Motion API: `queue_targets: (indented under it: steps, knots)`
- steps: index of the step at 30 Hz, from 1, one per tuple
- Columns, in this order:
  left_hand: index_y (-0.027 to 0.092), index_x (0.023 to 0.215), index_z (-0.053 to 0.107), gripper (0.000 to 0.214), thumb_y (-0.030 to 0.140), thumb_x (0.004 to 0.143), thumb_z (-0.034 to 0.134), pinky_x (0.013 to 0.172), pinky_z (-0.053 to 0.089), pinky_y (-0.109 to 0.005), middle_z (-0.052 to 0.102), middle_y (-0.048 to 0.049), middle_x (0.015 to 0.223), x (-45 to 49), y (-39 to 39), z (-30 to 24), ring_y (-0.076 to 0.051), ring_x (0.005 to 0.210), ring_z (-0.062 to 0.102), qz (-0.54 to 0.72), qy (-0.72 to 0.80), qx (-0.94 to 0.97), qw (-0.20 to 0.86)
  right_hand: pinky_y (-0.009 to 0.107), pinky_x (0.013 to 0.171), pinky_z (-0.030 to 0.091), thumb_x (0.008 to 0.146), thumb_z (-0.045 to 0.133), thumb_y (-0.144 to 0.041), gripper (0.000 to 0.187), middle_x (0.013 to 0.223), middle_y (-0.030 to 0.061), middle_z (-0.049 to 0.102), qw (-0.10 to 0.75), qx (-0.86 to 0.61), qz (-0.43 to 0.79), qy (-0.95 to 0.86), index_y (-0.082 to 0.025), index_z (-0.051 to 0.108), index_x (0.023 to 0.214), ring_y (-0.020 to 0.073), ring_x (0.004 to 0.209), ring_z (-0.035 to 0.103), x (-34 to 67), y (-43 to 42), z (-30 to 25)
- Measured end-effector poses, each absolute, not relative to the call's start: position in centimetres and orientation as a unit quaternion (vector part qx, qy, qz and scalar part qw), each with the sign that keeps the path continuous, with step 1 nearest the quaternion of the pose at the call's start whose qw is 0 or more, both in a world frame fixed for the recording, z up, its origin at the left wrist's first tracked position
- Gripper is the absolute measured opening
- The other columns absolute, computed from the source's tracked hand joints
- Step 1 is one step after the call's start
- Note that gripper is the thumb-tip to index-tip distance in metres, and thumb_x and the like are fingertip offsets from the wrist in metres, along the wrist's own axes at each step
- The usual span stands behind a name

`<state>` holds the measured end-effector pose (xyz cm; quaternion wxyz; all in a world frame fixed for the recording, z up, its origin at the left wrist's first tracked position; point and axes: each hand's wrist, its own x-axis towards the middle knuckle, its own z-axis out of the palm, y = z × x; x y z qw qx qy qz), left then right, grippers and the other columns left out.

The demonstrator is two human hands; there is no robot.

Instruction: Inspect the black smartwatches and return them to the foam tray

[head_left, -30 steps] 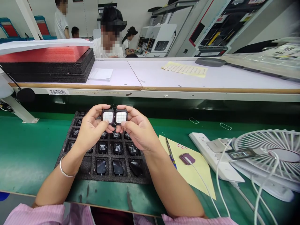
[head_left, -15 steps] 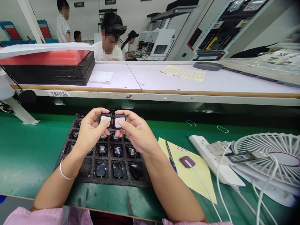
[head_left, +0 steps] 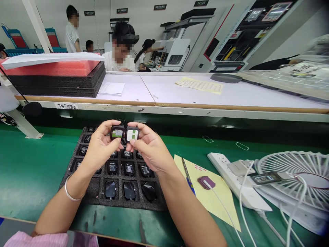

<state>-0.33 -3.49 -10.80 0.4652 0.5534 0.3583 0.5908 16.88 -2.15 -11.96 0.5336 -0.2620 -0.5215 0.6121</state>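
Two small square smartwatch bodies without straps are held up side by side. My left hand (head_left: pixel 104 140) is closed on the left smartwatch (head_left: pixel 117 132), whose lit screen has green and grey areas. My right hand (head_left: pixel 149 145) grips the right smartwatch (head_left: pixel 133 133), with a white grid and some green cells on its screen; the thumb touches its lower part. Below them lies a black foam tray (head_left: pixel 93 190) with several more watch bodies in its pockets. Many show small white text, while a dark-faced watch (head_left: pixel 110 189) in the front row shows none.
At right lie a yellow sheet (head_left: pixel 223 202), a pen (head_left: pixel 188 176), a purple charging pad (head_left: pixel 205 183), a white power strip (head_left: pixel 236 181) with cables and a white fan (head_left: pixel 295 171). A shelf (head_left: pixel 159 92) carries stacked foam (head_left: pixel 53 82). Co-workers are beyond it.
Both watch screens have gone from mostly plain white to patterns with green areas, and my thumbs have slid lower. The whole view has shifted slightly.
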Motion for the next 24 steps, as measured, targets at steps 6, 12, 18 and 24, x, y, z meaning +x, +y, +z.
queue_targets:
  steps: [6,12,18,24]
  knots:
    - [0.018,0.114,0.066,0.041,0.016,0.075,0.077,0.053,0.059,-0.016,0.070,0.0017,0.092,-0.26,-3.55,-10.73,-0.007,0.056,0.069,0.587,0.367,0.556,0.460,0.025,0.059,0.053,0.079,0.082,-0.022,0.043,0.082,-0.0040,0.066,0.535,-0.266,0.612,-0.518,-0.023,0.066,0.119,0.0119,0.062,0.064,16.92,-2.27,-11.94]
    - [0.017,0.102,0.067,0.025,0.032,0.084,0.078,0.042,0.053,-0.016,0.068,0.0035,0.081,-0.49,-3.69,-10.56,-0.008,0.045,0.065,0.590,0.371,0.547,0.464,0.024,0.057,0.051,0.084,0.087,-0.039,0.038,0.077,-0.0040,0.068,0.526,-0.253,0.637,-0.503,-0.021,0.070,0.113,0.0104,0.055,0.063,16.90,-2.24,-11.93]
    - [0.017,0.111,0.068,0.031,0.025,0.081,0.072,0.050,0.060,-0.020,0.071,0.0023,0.085,-0.59,-3.84,-10.34,-0.012,0.051,0.071,0.586,0.348,0.531,0.504,0.024,0.055,0.050,0.084,0.087,-0.045,0.039,0.074,-0.0038,0.068,0.536,-0.250,0.645,-0.483,-0.020,0.071,0.109,0.0114,0.054,0.063,16.93,-2.16,-11.73]
    - [0.017,0.112,0.068,0.037,0.020,0.076,0.075,0.048,0.059,-0.018,0.073,-0.0001,0.097,-0.50,-3.87,-10.35,-0.009,0.050,0.070,0.582,0.365,0.551,0.474,0.026,0.054,0.050,0.085,0.085,-0.047,0.038,0.074,-0.0033,0.067,0.535,-0.254,0.641,-0.488,-0.021,0.071,0.110,0.0129,0.055,0.063,17.00,-2.19,-11.68]
